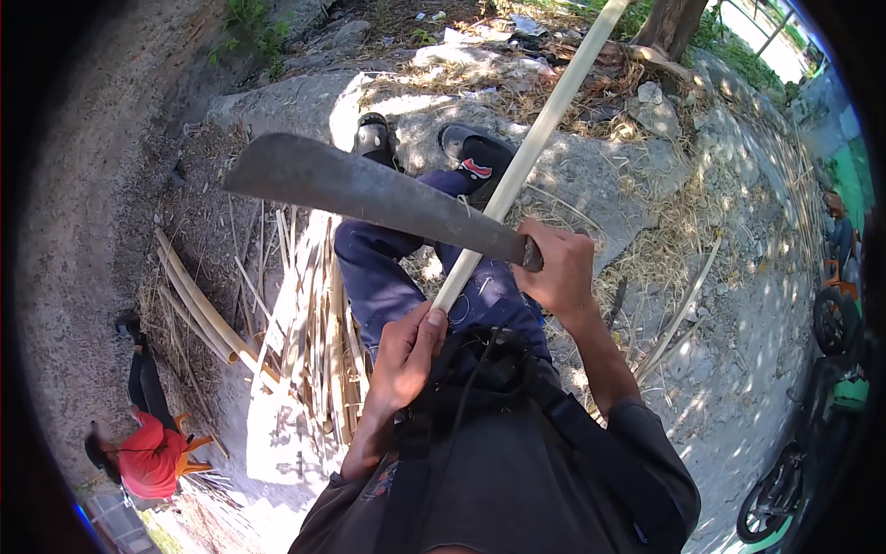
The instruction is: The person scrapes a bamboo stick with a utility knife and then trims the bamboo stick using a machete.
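My left hand (403, 356) is closed round the near end of a long pale strip (544, 125), which looks like split bamboo. The strip slants away from my lap up to the top edge of the view. A machete (369, 191) with a broad dark blade is gripped by its handle in my right hand (559, 268). Its blade points left and crosses over the strip, a little beyond my left hand. Whether the edge touches the strip I cannot tell. Both hands are above my blue-trousered legs (383, 277).
Many split strips (318, 323) lie heaped at my left, beside thicker curved poles (198, 300). Another person in a red top (152, 457) sits at the far left. A tree trunk (671, 26) stands ahead on the right. Motorbikes (784, 489) are parked at the right edge.
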Tool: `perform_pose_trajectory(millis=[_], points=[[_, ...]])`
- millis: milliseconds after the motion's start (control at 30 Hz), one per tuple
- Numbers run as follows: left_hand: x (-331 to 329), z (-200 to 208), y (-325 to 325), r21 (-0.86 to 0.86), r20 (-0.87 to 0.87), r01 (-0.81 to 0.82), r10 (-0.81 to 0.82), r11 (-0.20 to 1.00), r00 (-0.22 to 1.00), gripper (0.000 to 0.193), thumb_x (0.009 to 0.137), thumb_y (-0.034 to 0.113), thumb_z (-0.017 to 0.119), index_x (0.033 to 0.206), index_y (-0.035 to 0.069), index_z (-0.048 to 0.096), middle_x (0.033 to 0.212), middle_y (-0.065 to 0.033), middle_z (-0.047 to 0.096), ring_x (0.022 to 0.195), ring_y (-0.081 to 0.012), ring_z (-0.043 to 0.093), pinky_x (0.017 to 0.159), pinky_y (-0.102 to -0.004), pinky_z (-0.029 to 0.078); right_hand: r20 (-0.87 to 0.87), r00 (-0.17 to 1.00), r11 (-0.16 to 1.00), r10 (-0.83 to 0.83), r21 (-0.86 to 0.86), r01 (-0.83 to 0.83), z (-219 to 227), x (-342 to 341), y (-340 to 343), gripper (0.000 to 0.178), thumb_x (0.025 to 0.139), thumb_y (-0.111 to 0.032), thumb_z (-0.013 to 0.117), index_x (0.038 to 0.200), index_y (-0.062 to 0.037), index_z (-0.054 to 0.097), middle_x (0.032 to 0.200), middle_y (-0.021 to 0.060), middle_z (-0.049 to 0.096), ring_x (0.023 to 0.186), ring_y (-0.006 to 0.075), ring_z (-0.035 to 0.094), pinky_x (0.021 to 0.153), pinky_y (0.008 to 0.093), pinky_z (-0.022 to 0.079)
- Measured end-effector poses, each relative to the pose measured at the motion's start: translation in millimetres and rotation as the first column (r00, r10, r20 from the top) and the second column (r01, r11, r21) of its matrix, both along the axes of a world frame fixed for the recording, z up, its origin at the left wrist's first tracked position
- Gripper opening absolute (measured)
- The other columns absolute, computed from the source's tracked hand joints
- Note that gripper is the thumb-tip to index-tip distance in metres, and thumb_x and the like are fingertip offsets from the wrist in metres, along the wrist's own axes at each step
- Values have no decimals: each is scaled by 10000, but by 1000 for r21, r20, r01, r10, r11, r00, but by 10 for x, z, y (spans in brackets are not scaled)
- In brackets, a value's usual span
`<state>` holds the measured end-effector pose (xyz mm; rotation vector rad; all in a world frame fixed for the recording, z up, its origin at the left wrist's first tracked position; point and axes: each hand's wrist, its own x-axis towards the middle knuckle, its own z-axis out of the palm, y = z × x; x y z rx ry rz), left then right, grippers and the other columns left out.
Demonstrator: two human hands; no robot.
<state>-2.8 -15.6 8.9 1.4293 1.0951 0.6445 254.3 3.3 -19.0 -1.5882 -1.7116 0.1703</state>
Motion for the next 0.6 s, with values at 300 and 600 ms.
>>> perform_pose_trajectory(millis=[300, 600], points=[[-45, -32, 8, -68, -38, -18, 16, 998, 999, 417, 1171, 284, 464, 857, 27, 557, 660, 23, 437, 614, -64, 382, 552, -296, 308, 17, 1000, 1000, -1, -14, 1, -51, 17, 51, 302, 677, -162, 802, 942, -148, 658, 728, 55, 686, 667, 323, 703, 602, 442, 499], [-95, -35, -19, -173, 56, 35, -26, 984, 998, 421, 1178, 311, 459, 867, 43, 552, 669, 53, 414, 628, -45, 356, 562, -264, 294, 55, 994, 996, -94, -2, 94, -20, 101, 86, 298, 695, -164, 821, 948, -146, 664, 738, 63, 703, 677, 332, 712, 587, 448, 506]])
